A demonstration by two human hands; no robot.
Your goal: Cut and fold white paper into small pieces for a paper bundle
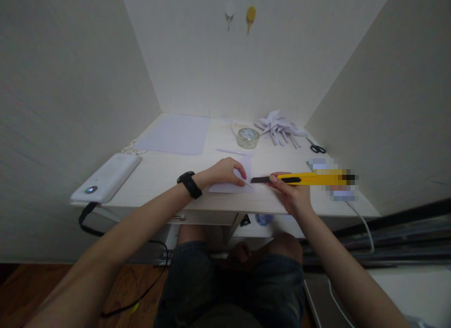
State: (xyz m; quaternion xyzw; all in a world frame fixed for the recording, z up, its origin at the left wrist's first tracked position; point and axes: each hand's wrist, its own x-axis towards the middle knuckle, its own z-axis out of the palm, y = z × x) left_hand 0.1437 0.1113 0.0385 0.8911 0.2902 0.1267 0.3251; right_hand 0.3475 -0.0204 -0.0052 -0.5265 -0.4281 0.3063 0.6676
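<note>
Centre of frame: left hand lies flat, fingers spread, pinning a folded white paper to the tabletop. Right hand, just right of it, has its grip closed round a yellow utility knife, blade extended toward the paper's edge.

- Your knife is yellow with a black slider and a dark blade.
- Your paper is white.
- Your wristband is black.
- Your desk is pale wood-grain.
- Your scissors have black handles.
- Your shorts are dark denim.
</note>
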